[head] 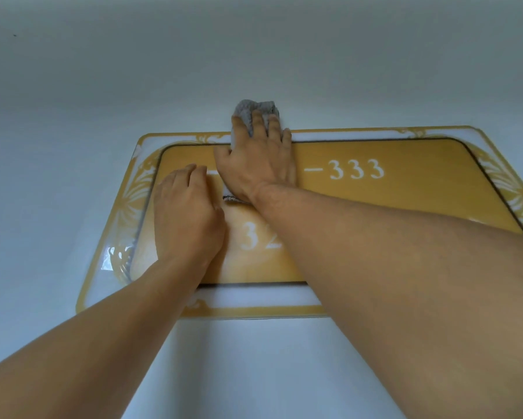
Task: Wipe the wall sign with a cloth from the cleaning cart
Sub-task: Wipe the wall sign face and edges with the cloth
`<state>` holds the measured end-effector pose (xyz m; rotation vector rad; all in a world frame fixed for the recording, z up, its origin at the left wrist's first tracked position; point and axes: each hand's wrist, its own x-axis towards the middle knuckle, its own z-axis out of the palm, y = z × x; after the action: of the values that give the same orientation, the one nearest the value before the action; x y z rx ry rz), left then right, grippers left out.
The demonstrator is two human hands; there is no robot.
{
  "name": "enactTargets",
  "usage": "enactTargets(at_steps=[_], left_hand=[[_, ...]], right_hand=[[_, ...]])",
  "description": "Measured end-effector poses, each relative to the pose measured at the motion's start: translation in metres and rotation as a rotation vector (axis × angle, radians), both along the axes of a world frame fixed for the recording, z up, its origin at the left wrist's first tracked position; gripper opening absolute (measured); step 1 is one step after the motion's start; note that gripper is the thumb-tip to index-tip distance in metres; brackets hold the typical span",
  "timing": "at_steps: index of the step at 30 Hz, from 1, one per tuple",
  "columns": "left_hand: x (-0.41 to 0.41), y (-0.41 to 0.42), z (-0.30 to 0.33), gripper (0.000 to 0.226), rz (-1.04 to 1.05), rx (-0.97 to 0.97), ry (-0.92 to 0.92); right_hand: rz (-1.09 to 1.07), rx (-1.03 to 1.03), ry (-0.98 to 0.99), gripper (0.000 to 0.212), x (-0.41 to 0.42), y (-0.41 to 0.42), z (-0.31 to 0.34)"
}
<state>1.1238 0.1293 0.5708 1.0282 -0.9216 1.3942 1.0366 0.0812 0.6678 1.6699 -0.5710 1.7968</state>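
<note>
Left hand (187,213) rests on the left part of the wall sign (405,189), fingers loosely bent, holding nothing, apparently bracing the panel. Right hand (255,160) presses the grey cloth (248,111) flat at the sign's top edge, fingers straight, cloth bunched past the fingertips onto the wall (73,86). Right side near "-333" is uncovered. Risk: cloth is only pinned, not gripped, so a fast stroke could slip it out. Hard pressure at the raised edge could loosen the sign.

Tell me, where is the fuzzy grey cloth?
In the head view, the fuzzy grey cloth is under the right hand, pressed on the top edge of the yellow wall sign, left of the "-333" digits.
</note>
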Motion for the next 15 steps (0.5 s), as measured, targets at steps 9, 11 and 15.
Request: enactTargets(at_steps=[9, 11, 15], left_hand=[[-0.002, -0.001, -0.002, 0.033, 0.024, 0.002, -0.019], [-0.002, 0.0, -0.002, 0.034, 0.032, 0.015, -0.005], [-0.002, 0.0, -0.004, 0.036, 0.063, 0.042, 0.027]], right_hand=[[0.027, 0.002, 0.024, 0.072, -0.002, 0.001, -0.037], [0.018, -0.001, 0.033, 0.071, -0.002, 0.002, -0.046], [0.017, -0.007, 0.061, 0.069, -0.005, 0.002, -0.068]])
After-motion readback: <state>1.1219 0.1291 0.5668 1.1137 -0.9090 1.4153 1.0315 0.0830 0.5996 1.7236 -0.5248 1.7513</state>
